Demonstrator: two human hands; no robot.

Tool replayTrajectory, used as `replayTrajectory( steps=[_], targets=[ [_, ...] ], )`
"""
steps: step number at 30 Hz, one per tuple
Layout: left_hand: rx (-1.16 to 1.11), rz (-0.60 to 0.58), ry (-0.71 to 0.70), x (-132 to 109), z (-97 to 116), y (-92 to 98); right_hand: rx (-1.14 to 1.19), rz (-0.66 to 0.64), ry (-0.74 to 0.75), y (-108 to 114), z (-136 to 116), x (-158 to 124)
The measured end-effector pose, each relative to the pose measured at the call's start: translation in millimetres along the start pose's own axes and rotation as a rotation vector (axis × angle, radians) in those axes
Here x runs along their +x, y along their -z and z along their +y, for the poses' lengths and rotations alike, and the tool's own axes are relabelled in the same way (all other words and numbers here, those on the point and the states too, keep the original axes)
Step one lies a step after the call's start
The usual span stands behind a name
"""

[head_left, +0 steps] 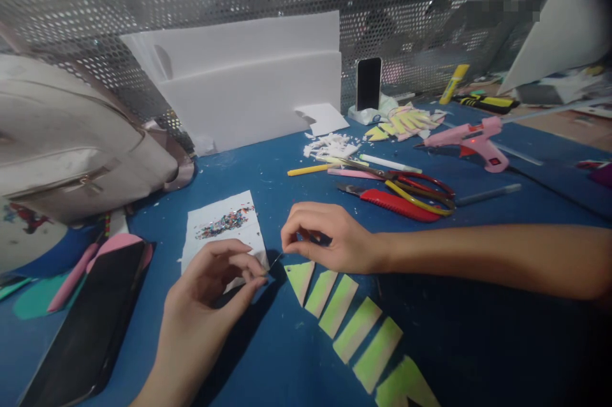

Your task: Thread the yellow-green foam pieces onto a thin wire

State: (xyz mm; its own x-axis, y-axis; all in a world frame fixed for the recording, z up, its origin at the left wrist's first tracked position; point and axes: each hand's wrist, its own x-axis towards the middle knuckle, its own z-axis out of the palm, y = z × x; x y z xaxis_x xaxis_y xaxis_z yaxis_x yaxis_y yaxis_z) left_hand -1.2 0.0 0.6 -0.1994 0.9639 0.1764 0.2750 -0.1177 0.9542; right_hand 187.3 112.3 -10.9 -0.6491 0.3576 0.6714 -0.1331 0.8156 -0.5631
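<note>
My left hand (217,295) is closed in a pinch, thumb against fingertips, beside a white sheet of paper (198,222) bearing a small heap of multicoloured glitter (227,223). A thin strand (276,260), like wire or thread, runs between its fingertips and those of my right hand (329,238), which is also pinched. Just below the right hand lies a pointed green-and-cream piece (299,279) with a small hole near its corner. Several flat green-and-cream strips (338,306) continue from it in a curved row towards me, ending at a notched tail piece (404,384).
Beyond my right hand lie a red utility knife (396,204), scissors (418,193), pens and white scraps (332,145). A pink glue gun (473,139) trails its cable at right. A dark phone (90,324) and a pale bag (71,133) occupy the left; white boards (253,94) stand behind.
</note>
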Motion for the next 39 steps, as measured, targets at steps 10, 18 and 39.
replayTrajectory(
  steps=[10,18,39],
  targets=[
    [-0.021,0.011,-0.026,0.1,1.5,-0.6,-0.033,-0.005,0.023,0.2,-0.3,0.0],
    [-0.032,-0.008,-0.027,0.7,-0.2,0.2,-0.058,-0.021,0.019,0.6,-1.3,1.0],
    [-0.04,0.005,-0.026,0.6,0.4,-0.8,-0.076,-0.031,0.014,0.8,-0.7,0.3]
  ],
)
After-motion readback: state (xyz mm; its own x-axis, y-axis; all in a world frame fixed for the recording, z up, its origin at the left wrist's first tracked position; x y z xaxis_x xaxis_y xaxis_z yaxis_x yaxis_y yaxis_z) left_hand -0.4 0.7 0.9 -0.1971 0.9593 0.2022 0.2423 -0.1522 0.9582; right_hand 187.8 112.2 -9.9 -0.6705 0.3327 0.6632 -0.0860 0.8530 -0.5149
